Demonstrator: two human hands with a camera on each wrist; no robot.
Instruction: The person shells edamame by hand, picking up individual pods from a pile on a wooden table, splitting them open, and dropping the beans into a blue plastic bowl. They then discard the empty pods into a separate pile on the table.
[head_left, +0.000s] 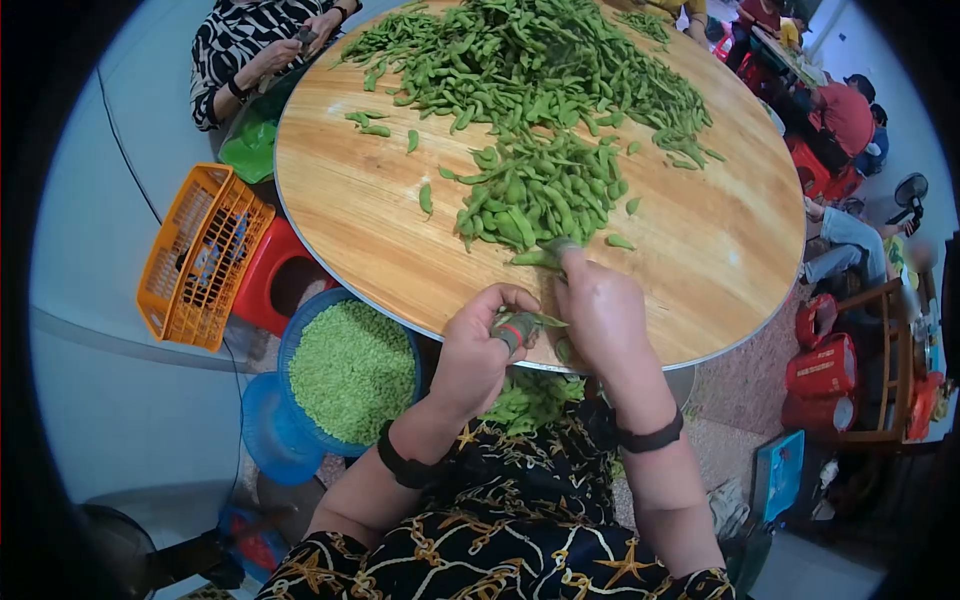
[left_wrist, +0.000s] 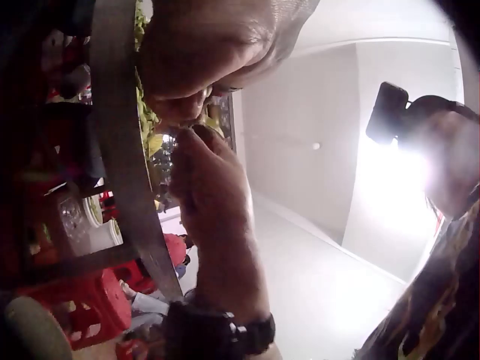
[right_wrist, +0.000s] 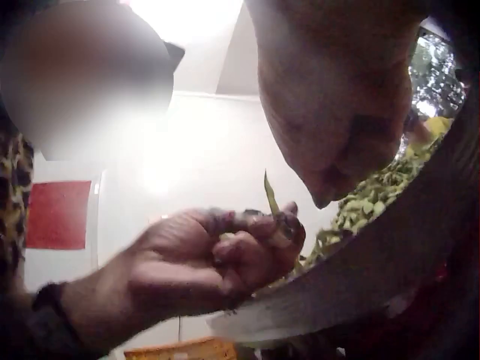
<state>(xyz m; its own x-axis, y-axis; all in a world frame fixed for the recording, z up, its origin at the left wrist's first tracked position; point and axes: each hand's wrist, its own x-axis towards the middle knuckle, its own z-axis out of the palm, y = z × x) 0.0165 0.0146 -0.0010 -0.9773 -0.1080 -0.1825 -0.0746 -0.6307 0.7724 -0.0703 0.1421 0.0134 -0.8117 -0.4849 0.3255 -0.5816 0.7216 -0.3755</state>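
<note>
A green soybean pod point(head_left: 525, 322) is pinched between the curled fingers point(head_left: 500, 300) of the left hand point(head_left: 478, 345), just at the near edge of the round wooden table top point(head_left: 340, 210); in the right wrist view the same pod point(right_wrist: 271, 196) is seen sticking up from the bent fingertips of this hand point(right_wrist: 217, 259). The right hand point(head_left: 600, 315) is stretched forward over the table edge, and its fingertips point(head_left: 568, 252) are laid on a pod at the near border of the small pile of green pods point(head_left: 540, 195); whether this pod is grasped or only touched cannot be told, because the fingertips are covered by the back of the hand. A black band is worn on each wrist, and black sleeves with a gold pattern are seen below them. Behind the small pile, a much larger heap of green pods point(head_left: 520, 60) is spread over the far half of the table. Under the table edge, to the left of the left hand, a blue plastic basket filled with shelled green beans point(head_left: 352, 370) is placed on the floor. Further left, an orange plastic crate point(head_left: 200, 255) is leaned beside a red plastic stool point(head_left: 262, 285). At the far side of the table, another person in a black and white patterned top point(head_left: 245, 45) is seated.
</note>
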